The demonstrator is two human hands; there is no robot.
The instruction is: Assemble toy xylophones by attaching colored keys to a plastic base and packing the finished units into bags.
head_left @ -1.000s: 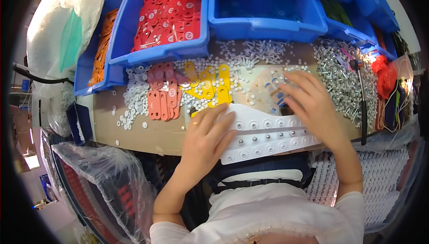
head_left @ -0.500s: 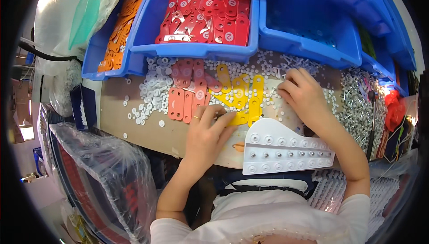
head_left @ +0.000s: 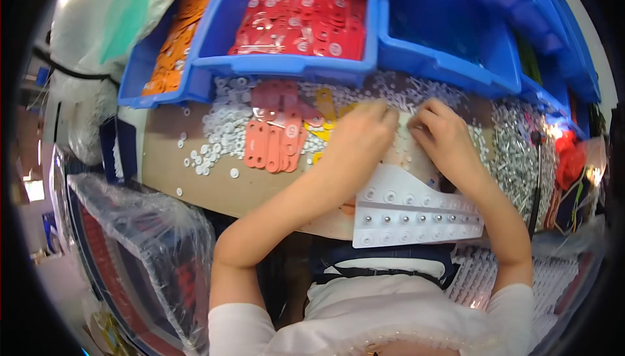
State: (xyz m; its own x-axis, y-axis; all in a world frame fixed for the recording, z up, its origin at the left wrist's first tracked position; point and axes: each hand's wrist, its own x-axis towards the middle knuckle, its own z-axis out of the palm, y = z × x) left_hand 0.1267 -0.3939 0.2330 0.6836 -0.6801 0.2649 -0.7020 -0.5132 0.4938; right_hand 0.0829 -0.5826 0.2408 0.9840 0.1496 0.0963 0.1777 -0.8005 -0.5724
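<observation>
The white panel (head_left: 416,207) lies between the two forearms. Beyond its far edge, the left hand (head_left: 364,131) is blurred, its forearm stretched slantwise from the panel's left, its fingers curled downward. The right hand (head_left: 444,133), also beyond the panel, is half closed, fingertips pointing leftward. I cannot tell whether either hand holds something.

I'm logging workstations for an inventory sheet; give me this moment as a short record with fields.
Left hand: near the yellow strips; grip unclear
Right hand: beside it, a gap between; grip unclear
White panel: at the near edge of the table, bearing a row of metal pieces
Coral strips: left of the yellow ones
Blue bin: red pieces
Loose parts: white washers left, metal hardware piled right
</observation>
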